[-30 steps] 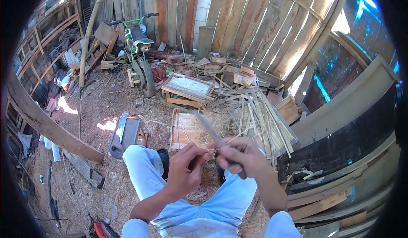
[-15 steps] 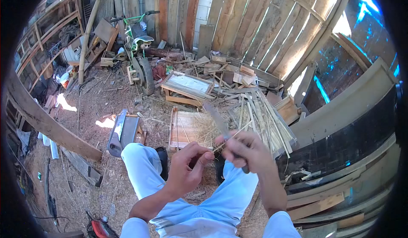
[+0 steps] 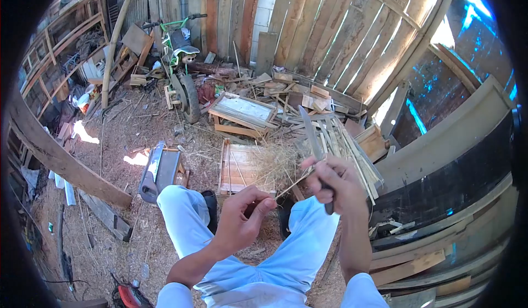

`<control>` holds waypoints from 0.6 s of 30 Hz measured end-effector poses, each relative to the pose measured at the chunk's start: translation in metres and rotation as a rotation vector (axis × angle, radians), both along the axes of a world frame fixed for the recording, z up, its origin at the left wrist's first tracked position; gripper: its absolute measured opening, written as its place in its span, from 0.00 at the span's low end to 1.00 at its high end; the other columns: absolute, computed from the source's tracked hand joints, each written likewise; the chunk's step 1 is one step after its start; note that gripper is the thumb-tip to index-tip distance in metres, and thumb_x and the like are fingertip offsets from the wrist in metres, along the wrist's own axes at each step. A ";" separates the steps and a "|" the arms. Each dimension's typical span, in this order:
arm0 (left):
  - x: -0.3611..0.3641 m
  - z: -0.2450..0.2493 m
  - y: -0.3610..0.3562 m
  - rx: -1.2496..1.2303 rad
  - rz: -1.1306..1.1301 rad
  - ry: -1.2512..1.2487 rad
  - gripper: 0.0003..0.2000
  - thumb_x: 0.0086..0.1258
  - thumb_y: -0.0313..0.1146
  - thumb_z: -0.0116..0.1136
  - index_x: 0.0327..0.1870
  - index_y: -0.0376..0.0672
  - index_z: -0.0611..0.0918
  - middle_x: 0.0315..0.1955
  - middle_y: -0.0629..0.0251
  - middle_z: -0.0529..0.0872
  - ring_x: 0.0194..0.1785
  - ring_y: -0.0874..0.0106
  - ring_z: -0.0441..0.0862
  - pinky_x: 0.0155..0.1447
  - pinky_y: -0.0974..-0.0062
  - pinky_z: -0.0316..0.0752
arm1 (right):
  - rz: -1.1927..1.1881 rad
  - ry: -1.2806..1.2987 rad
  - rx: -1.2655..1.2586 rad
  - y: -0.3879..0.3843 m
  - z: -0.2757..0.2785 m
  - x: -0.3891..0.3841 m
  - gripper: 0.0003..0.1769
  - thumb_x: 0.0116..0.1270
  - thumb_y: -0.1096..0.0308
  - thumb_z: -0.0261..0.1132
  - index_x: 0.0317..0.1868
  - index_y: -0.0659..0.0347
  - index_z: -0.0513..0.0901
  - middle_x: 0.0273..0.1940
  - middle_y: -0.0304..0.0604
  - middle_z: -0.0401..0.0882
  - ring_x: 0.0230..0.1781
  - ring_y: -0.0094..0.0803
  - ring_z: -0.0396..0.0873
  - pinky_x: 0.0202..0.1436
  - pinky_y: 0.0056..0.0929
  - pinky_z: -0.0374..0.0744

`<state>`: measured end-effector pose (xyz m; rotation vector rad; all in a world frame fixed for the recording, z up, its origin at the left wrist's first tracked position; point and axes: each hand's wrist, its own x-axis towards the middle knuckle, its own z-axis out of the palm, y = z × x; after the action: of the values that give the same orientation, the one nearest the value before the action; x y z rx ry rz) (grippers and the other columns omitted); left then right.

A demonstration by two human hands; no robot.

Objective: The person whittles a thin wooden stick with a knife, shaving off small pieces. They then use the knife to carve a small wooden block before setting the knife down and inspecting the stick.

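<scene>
Over my knees, my left hand pinches the near end of a thin pale wooden strip between thumb and forefinger. The strip slants up and right toward my right hand, whose fingers are wrapped around the dark handle of a knife. The knife's long blade points up and away from me, and the far part of the strip passes right by the blade's base. Below and beyond the hands lies a tangle of fine shavings, partly covering a slatted wooden panel.
A handsaw lies on a small bench to the left. Long thin strips are stacked at the right, near scrap wood. A small motorbike stands at the back. A red tool sits at bottom left.
My right hand with the knife has moved right and slightly up, away from my left hand, exposing more of the strip. My left hand has stayed in place.
</scene>
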<state>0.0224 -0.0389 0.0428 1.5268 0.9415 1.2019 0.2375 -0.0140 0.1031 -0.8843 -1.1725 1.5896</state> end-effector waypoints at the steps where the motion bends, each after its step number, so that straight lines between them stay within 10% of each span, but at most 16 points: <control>1: -0.001 -0.001 0.000 -0.011 -0.012 -0.005 0.06 0.70 0.30 0.56 0.36 0.37 0.79 0.27 0.71 0.80 0.31 0.85 0.73 0.35 0.85 0.68 | 0.059 -0.059 -0.029 -0.004 0.000 -0.008 0.16 0.72 0.64 0.56 0.51 0.69 0.77 0.23 0.37 0.74 0.13 0.13 0.60 0.14 0.14 0.56; 18: 0.014 -0.005 0.057 -0.018 0.138 -0.381 0.05 0.72 0.29 0.52 0.39 0.38 0.76 0.28 0.72 0.77 0.32 0.83 0.75 0.38 0.83 0.72 | -0.293 -0.155 0.020 0.027 -0.042 -0.033 0.13 0.71 0.63 0.57 0.50 0.64 0.76 0.28 0.35 0.75 0.14 0.13 0.61 0.16 0.12 0.59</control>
<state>0.0366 0.0185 0.0377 1.1748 0.8062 1.5137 0.2045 0.0128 0.0610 -1.1266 -1.1055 1.2889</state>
